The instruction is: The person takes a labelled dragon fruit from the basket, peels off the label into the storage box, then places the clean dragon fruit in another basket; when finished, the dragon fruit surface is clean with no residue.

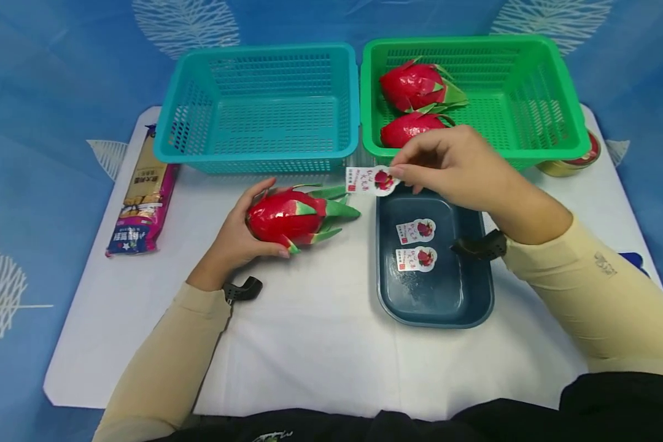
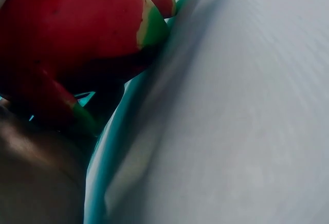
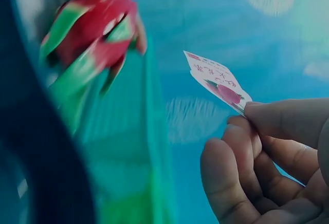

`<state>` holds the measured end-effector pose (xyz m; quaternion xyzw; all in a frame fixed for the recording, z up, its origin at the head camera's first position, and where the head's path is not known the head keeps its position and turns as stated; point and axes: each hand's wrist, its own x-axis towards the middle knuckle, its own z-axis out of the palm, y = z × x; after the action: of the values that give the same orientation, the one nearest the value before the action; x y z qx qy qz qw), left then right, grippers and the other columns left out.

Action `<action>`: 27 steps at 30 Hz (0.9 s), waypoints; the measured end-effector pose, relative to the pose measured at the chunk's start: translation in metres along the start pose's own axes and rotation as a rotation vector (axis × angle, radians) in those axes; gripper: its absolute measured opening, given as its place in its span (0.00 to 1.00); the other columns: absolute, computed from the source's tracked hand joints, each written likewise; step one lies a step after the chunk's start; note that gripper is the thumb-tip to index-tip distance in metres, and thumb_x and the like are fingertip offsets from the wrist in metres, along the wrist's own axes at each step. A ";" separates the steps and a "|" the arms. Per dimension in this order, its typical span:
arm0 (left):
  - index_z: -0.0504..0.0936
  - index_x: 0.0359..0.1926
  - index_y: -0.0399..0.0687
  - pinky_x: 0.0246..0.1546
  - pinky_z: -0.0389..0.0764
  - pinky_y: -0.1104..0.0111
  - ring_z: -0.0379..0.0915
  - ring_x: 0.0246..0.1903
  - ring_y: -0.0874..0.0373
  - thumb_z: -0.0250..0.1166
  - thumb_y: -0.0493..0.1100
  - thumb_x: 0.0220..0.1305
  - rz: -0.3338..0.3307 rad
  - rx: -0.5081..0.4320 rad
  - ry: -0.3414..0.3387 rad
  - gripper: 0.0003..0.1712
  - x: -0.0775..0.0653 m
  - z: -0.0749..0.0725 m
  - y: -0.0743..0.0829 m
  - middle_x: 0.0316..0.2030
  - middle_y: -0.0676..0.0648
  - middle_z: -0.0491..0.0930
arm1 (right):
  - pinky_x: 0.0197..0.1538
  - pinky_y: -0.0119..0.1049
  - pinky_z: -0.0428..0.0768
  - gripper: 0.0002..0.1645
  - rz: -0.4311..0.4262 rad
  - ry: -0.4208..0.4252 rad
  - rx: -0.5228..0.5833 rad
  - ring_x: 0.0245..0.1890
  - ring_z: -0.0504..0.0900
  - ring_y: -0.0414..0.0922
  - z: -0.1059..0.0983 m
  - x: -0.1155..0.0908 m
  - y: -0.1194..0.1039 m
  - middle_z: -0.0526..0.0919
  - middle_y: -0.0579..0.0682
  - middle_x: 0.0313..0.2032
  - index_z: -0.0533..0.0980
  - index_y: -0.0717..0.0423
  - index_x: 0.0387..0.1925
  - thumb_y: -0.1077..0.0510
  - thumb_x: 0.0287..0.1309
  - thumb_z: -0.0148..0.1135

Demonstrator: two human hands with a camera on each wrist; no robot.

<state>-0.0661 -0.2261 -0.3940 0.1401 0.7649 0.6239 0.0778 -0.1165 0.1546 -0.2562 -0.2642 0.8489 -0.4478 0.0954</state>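
Observation:
My left hand grips a red dragon fruit with green-tipped scales, thumb along its near side and fingers round the far side. The fruit's leafy end points right. Between thumb and fingertips, my right hand pinches a white label printed with a dragon fruit picture and red characters. That label overlaps the fruit's leaf tips in the head view; the right wrist view shows the label held by one end. Below the right hand, two similar labels lie in a dark blue tray.
A teal basket stands at the back left, beside a green basket holding two dragon fruits. A snack packet lies at the table's left. Partly behind the green basket's corner sits a round tin.

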 end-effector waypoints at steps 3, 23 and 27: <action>0.59 0.82 0.52 0.58 0.82 0.57 0.58 0.73 0.49 0.86 0.32 0.47 -0.006 0.010 0.009 0.65 -0.002 0.000 0.000 0.75 0.48 0.65 | 0.29 0.34 0.79 0.08 0.135 0.022 0.010 0.30 0.83 0.50 -0.010 -0.019 0.020 0.86 0.55 0.33 0.88 0.55 0.46 0.57 0.69 0.72; 0.61 0.81 0.55 0.56 0.82 0.60 0.58 0.73 0.49 0.84 0.30 0.48 -0.030 0.024 0.045 0.63 0.000 0.000 0.003 0.75 0.46 0.63 | 0.29 0.35 0.82 0.04 0.297 -0.470 -0.108 0.19 0.81 0.42 0.020 -0.074 0.039 0.83 0.44 0.22 0.87 0.52 0.33 0.60 0.65 0.74; 0.61 0.81 0.54 0.56 0.82 0.60 0.58 0.73 0.49 0.84 0.30 0.49 -0.039 0.021 0.037 0.63 0.001 0.002 0.003 0.75 0.46 0.63 | 0.27 0.36 0.82 0.07 0.361 -0.468 -0.181 0.16 0.81 0.42 0.029 -0.079 0.034 0.80 0.45 0.19 0.85 0.53 0.30 0.63 0.66 0.72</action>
<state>-0.0658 -0.2235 -0.3915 0.1147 0.7754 0.6165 0.0743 -0.0506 0.1916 -0.3065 -0.2126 0.8735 -0.2732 0.3422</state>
